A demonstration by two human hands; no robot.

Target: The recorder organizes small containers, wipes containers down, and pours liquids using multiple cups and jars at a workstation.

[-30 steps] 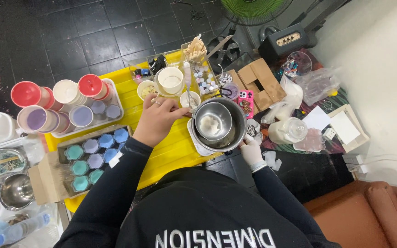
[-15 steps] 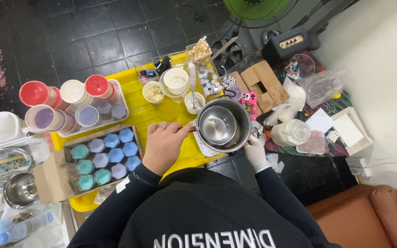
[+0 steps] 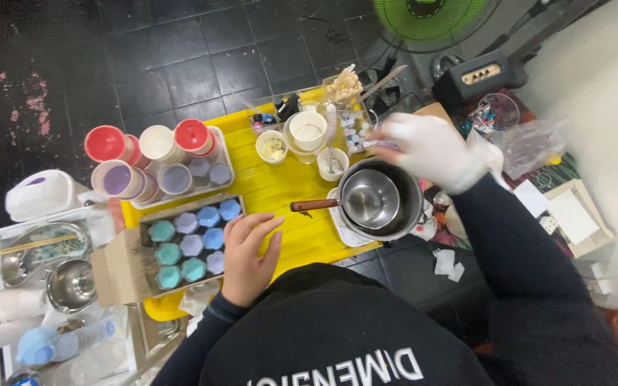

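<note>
My left hand lies bare and flat on the yellow table, fingers apart, beside a cardboard box of teal, blue and lilac candles. My right hand, in a white glove, hovers above the far right rim of a large steel pot. A smaller steel pan with a wooden handle sits inside that pot. The gloved fingers are curled, and whether they pinch something small is unclear.
Red, white and lilac cups stand on a tray at the table's left. Small cups and a jar of wooden sticks sit at the back. A green fan and clutter lie right; steel bowls lie left.
My left hand slid back along the table and settled beside the candle box. My gloved right hand rose from beside the pot's near side to above its far rim.
</note>
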